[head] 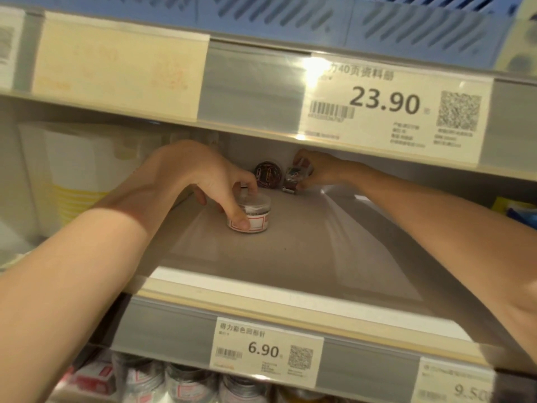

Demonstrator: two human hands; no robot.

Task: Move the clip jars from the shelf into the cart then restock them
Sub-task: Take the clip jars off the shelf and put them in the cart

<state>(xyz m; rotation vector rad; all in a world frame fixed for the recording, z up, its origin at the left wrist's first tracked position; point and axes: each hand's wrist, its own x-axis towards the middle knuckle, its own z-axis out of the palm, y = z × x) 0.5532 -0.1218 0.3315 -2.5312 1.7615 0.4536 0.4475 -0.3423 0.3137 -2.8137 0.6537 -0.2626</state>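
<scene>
Hands: two, left [200, 181] and right [318, 170], both reaching into middle shelf [290, 245].

Clip jars on middle shelf: three. One upright clear jar [252, 215] under left hand; one jar lying on side [268, 174] at back, lid facing out; one jar tilted [295, 178] in right hand.

Readable price tags: three, 23.90 tag [392, 112], 6.90 tag [266, 351], and partly cut-off 9.50 tag [459, 386]. Faded yellowish tag [116, 65]: one.

Jars on lower shelf [180, 382]: several, blurred, exact count unclear.
</scene>
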